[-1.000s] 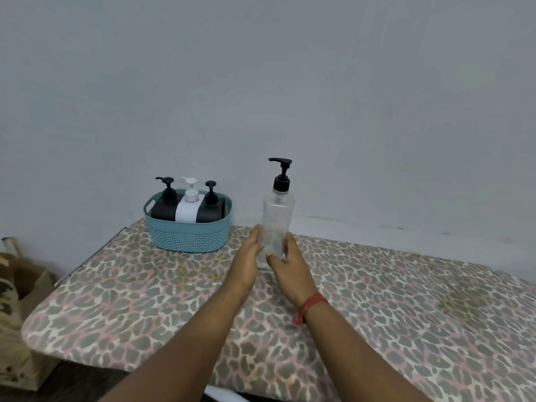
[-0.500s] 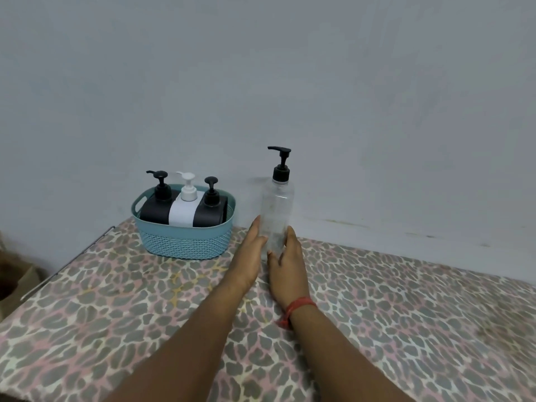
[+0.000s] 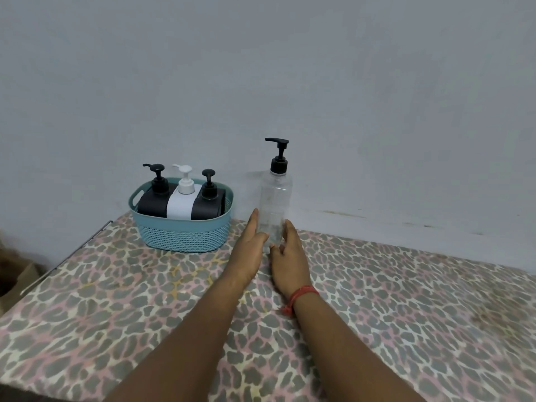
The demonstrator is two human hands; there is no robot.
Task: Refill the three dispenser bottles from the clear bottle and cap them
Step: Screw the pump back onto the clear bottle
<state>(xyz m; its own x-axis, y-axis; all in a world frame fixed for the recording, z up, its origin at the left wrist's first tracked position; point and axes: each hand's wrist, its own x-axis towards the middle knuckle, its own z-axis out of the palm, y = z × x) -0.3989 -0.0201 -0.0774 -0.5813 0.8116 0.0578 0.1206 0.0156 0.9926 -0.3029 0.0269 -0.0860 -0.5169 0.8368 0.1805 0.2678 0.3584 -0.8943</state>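
The clear bottle (image 3: 274, 210) stands upright on the table (image 3: 406, 300), just right of the basket (image 3: 181, 233). Both hands flank its base: left hand (image 3: 249, 250) straight-fingered, right hand (image 3: 288, 253) loosely curled against it. Tall and light, it would probably topple if nudged.

Upright clear bottle (image 3: 274, 210) beside basket (image 3: 182, 236) holding three capped dispenser bottles (image 3: 180, 203).

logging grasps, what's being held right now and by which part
The clear bottle, by its lower body: left hand and right hand flank it, fingers mostly straight.
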